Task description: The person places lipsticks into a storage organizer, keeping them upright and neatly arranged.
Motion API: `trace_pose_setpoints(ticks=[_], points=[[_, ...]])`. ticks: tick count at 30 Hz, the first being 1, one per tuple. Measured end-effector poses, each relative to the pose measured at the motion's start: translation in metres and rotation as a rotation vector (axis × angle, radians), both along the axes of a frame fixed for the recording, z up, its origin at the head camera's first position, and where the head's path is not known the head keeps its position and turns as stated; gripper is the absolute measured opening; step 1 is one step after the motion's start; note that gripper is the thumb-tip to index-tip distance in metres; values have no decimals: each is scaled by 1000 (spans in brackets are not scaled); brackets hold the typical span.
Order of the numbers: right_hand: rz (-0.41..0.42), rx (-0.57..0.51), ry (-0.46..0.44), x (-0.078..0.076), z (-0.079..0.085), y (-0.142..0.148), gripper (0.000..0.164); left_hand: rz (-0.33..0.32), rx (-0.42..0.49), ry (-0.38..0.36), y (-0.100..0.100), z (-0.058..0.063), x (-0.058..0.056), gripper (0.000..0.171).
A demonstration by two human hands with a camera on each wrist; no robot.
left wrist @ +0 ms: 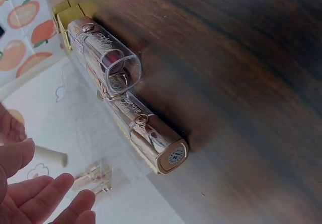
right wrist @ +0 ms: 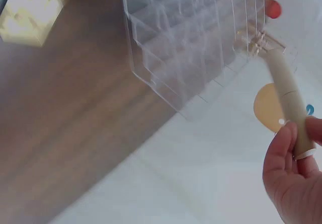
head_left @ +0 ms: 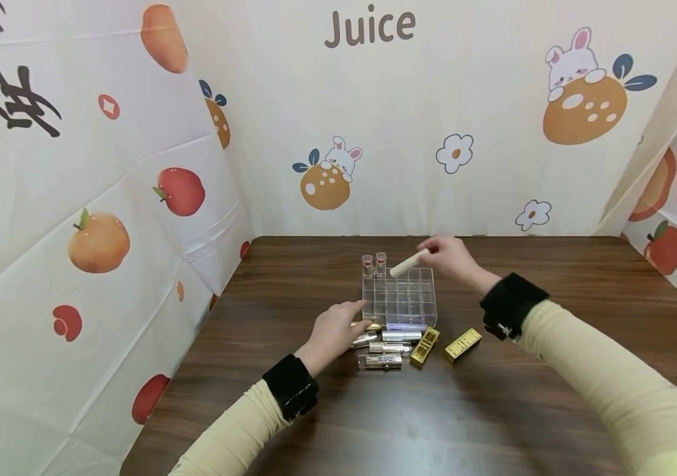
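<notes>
My right hand [head_left: 453, 259] pinches a cream lipstick tube [head_left: 407, 264] by one end, thumb against fingers. The tube slants over the back row of a clear compartment organizer [head_left: 399, 299]. Two clear-capped lipsticks [head_left: 381, 264] stand upright in the organizer's back left compartments. At the organizer's front left corner is my left hand [head_left: 332, 334], its fingers spread loosely and holding nothing, as the left wrist view shows. Below and beside it several lipsticks lie on the table, among them a rose-gold lipstick with a clear cap [left wrist: 108, 58] and a silver one [head_left: 400, 336].
Two gold, rectangular lipsticks [head_left: 462, 345] lie on the brown wooden table [head_left: 529, 403] at the organizer's front right. A slim purple tube [head_left: 406, 326] lies along its front edge. Fruit-printed cloth [head_left: 398, 132] hangs behind the table and along both sides.
</notes>
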State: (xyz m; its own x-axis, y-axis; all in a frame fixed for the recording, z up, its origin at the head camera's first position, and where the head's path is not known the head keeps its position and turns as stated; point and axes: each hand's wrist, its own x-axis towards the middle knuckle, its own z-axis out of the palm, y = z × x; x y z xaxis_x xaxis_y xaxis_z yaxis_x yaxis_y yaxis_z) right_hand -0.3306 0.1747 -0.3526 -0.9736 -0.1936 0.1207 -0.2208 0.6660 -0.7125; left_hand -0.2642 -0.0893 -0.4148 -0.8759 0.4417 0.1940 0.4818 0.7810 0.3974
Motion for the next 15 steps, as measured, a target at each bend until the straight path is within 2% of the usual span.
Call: trace_pose_setpoints(ticks=[3,6,8,10,11,12,15], points=[[63,134,55,-17,8,-14,31,3,17,-9,-4,0,2,44],[144,209,84,-43,-4,-23,30,11,16,-8,-9,1,2,44],[196,246,123,-77,-33,-21,30,16,14,-2,-12,1,3,44],[220,282,115,-110,-61,-19,27,20,15,4,-16,1,3,44],[229,306,100,-121,-70,-20,22,22,16,8,-17,0,4,43],[238,316,85,-129,-77,-22,21,23,16,12,-19,0,4,43],[255,318,49,-127,-78,-32,38,25,26,16,-25,-2,6,43]])
